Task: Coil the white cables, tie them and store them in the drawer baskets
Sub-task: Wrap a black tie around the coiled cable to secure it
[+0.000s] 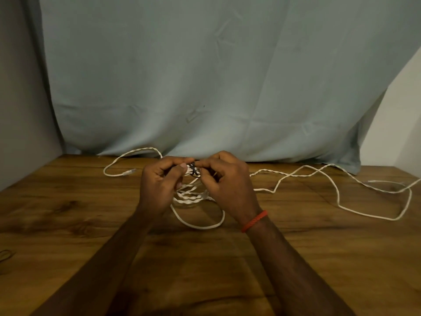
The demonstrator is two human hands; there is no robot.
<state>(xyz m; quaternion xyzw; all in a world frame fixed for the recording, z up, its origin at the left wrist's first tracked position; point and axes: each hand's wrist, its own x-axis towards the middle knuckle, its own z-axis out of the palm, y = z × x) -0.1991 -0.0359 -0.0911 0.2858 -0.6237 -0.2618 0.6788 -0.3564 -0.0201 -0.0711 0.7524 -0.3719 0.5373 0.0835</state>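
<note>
Left hand [159, 183], right hand [225, 185] pinch black tie [193, 171]; coiled cable [196, 199] half hidden between.

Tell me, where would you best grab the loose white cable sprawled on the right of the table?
Probably at its free end, pinched from above. The loose cable lies flat on the table, with bare wood around that end, and coiling is easiest started from an end.

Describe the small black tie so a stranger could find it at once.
On the wooden table, find where the left hand and right hand meet over the white cable. The black tie is pinched between them: the only dark piece among white strands.
</note>
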